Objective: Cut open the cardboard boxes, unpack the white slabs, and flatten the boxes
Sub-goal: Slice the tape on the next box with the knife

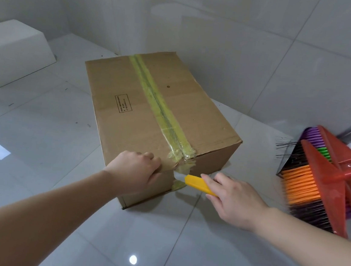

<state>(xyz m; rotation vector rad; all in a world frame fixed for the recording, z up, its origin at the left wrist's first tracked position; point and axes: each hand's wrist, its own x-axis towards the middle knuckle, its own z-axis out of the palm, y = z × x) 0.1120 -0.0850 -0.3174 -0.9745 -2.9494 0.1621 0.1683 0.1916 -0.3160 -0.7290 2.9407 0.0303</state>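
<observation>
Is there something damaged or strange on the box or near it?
Yes. The yellow tape on the cardboard box is crumpled and torn at the near edge. Small dark debris lies on the floor.

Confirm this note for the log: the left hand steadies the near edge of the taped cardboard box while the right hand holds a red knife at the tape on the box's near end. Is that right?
Not quite: the knife is yellow, not red, as the head view shows. The rest holds. The left hand grips the near edge of the taped cardboard box, and the right hand holds the knife at the tape on the box's near end.
</observation>
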